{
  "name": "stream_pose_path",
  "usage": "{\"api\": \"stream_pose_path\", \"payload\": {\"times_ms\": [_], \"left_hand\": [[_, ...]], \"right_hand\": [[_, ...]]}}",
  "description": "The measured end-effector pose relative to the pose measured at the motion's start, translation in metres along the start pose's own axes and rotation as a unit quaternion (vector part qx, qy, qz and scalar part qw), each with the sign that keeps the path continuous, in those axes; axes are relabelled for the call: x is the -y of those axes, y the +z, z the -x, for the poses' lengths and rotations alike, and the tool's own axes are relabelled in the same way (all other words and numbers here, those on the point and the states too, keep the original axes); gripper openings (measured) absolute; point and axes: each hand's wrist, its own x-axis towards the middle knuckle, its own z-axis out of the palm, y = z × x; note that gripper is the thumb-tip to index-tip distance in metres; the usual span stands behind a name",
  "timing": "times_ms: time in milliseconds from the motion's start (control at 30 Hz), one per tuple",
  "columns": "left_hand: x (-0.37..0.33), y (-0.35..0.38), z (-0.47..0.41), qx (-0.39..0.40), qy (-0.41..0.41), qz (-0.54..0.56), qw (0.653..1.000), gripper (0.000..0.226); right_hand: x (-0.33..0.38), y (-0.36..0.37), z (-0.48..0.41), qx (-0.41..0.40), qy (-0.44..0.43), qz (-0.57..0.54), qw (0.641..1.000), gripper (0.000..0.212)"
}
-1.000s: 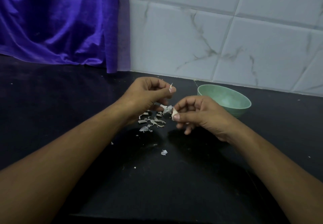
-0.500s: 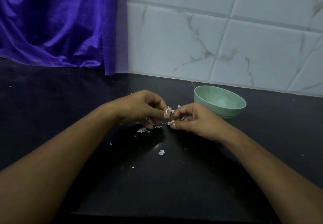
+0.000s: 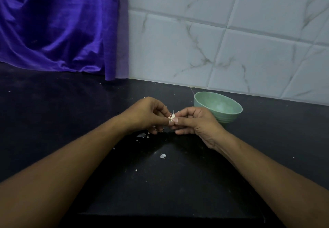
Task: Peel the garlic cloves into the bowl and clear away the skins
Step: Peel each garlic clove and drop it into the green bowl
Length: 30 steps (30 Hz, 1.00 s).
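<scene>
A small pale garlic clove (image 3: 172, 116) with loose papery skin sits between my two hands, just above the black counter. My left hand (image 3: 148, 114) pinches it from the left with thumb and fingertips. From the right, my right hand (image 3: 193, 122) pinches the same clove. A light green bowl (image 3: 231, 114) stands just behind my right hand; pale pieces show faintly inside it. Torn garlic skins (image 3: 141, 135) lie on the counter under my left hand, mostly hidden by it. One loose skin flake (image 3: 162, 155) lies nearer to me.
The black counter (image 3: 71, 112) runs back to a white marbled tile wall (image 3: 231, 50). A purple curtain (image 3: 58, 26) hangs at the back left and reaches the counter. Tiny skin crumbs (image 3: 136, 170) dot the surface near its front edge.
A second ago my hands were apart, the left holding a skin scrap up. They have come together over the skin pile, and both now pinch the clove.
</scene>
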Motion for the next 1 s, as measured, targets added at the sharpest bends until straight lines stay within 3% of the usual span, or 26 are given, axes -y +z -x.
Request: {"api": "stream_pose_path", "payload": {"times_ms": [267,367,1000], "left_hand": [[0.003,0.001,0.001,-0.009,0.054,-0.042,0.998,0.011],[0.007,-0.001,-0.001,0.003,0.065,-0.048,0.997,0.008],[0.011,0.002,-0.003,0.009,0.072,-0.048,0.996,0.012]], "right_hand": [[0.001,-0.003,0.001,0.018,0.001,-0.006,1.000,0.027],[0.000,-0.004,0.000,0.022,-0.002,-0.003,1.000,0.019],[0.001,-0.002,0.000,0.005,0.006,0.023,1.000,0.013]]}}
